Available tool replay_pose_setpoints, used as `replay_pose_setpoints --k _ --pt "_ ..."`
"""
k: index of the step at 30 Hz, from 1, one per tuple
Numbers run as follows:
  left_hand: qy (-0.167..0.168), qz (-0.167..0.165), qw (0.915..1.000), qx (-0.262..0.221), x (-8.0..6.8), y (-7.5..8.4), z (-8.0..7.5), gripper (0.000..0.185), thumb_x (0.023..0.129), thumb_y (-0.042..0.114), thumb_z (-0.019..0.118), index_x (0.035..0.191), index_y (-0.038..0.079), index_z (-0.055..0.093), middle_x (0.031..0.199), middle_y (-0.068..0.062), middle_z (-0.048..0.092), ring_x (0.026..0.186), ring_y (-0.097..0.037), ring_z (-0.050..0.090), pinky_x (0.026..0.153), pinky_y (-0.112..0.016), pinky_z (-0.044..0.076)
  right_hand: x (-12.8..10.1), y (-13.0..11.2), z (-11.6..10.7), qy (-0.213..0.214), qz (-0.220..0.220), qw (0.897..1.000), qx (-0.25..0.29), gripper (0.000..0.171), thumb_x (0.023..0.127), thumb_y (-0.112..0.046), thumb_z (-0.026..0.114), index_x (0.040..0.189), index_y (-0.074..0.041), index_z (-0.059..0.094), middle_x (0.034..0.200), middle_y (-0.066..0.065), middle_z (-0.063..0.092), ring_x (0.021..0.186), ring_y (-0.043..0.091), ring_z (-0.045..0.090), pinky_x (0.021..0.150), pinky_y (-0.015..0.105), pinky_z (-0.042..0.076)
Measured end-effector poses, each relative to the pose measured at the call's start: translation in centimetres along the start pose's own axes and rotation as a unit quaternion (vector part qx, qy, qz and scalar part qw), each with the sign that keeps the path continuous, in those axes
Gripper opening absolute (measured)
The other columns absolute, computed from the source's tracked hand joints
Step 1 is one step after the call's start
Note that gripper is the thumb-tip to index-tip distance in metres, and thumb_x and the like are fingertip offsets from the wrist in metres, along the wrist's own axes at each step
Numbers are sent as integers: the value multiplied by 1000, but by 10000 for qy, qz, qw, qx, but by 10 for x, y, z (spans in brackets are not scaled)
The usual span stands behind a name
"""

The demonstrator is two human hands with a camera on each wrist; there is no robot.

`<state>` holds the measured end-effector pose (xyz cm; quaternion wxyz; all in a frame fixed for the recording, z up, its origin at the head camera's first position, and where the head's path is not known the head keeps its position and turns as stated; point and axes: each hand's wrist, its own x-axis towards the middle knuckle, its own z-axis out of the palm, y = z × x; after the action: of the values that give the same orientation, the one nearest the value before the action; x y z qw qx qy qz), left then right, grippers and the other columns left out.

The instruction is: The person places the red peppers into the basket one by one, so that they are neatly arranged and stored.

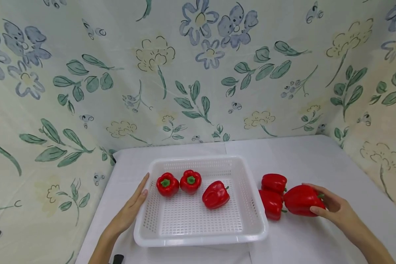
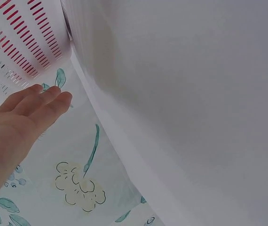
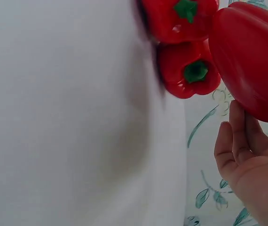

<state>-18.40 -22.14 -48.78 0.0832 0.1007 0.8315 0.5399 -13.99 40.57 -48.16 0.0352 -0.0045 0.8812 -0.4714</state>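
- Head view: A white basket [image 1: 201, 240] with slotted walls sits on a white table [image 1: 300, 157]. Inside, two red peppers stand near the back left with green stems facing up, a left pepper [image 1: 167, 191] and a middle pepper [image 1: 190, 186], close beside each other. A third, the lying pepper [image 1: 215, 197], rests on its side to their right.
- Head view, left: The left hand [image 1: 132, 209] has its fingers extended along the basket's left side; whether they press on it cannot be told.
- Head view, right: The right hand [image 1: 334, 206] grips a large pepper [image 1: 300, 200], thumb at the near side and fingers at the far side, to the right of the basket. Between it and the basket lie a back pepper [image 1: 274, 182] and a front pepper [image 1: 270, 205], just beside each other.
- Head view, edges: A flowered cloth [image 1: 198, 104] hangs behind the table, and a black object [image 1: 118, 259] shows at the bottom edge.
- Left wrist view: The fingers are straight, near the slotted wall, with red showing through the slots.
- Right wrist view: Fingers support the large pepper's end, with the two other peppers beyond.
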Motion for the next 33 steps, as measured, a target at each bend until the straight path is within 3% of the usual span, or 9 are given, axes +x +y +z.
replay_pose_setpoints --k 5,13,20,26,29,33 --pt "30 -40 10000 -8 0 -1 0 59 112 39 35 166 40 11 176 -9 3 152 -57 22 87 -54 63 14 -34 4 10 -679 9975 200 67 100 -15 66 161 -21 38 136 -34 45 115 -15 49 78 23 63" --pt "39 -43 10000 -31 0 -1 0 60 112 40 36 166 42 10 176 -9 3 151 -58 23 84 -52 65 35 -89 20 -280 -1315 9895 528 65 100 -11 64 160 -20 40 142 -23 52 118 -1 57 82 27 64" --pt "90 -99 9999 10 0 -1 0 59 112 39 37 165 44 12 176 -7 5 151 -57 23 83 -52 65 52 -136 40 -763 -1646 9808 723 68 95 -12 70 157 -19 44 143 -13 54 120 4 59 83 30 65" --pt "110 -167 9998 53 -1 -1 0 58 112 39 36 165 45 12 177 -5 5 153 -55 21 86 -54 64 71 -173 64 -1140 -1745 9766 523 73 87 -22 80 153 -26 49 149 2 53 128 25 55 83 34 66" --pt "130 -173 9997 70 -1 -1 1 58 112 40 36 164 46 12 177 -4 5 153 -54 22 85 -53 64 81 -190 78 -1361 -1842 9725 428 75 84 -27 83 152 -29 51 151 5 53 129 33 55 85 38 65" --pt "141 -141 9998 13 -1 -1 1 58 112 40 37 164 46 12 176 -3 7 150 -56 29 81 -48 66 95 -212 100 -1866 -1932 9622 443 76 82 -31 85 151 -33 52 150 5 55 127 34 58 88 43 64"
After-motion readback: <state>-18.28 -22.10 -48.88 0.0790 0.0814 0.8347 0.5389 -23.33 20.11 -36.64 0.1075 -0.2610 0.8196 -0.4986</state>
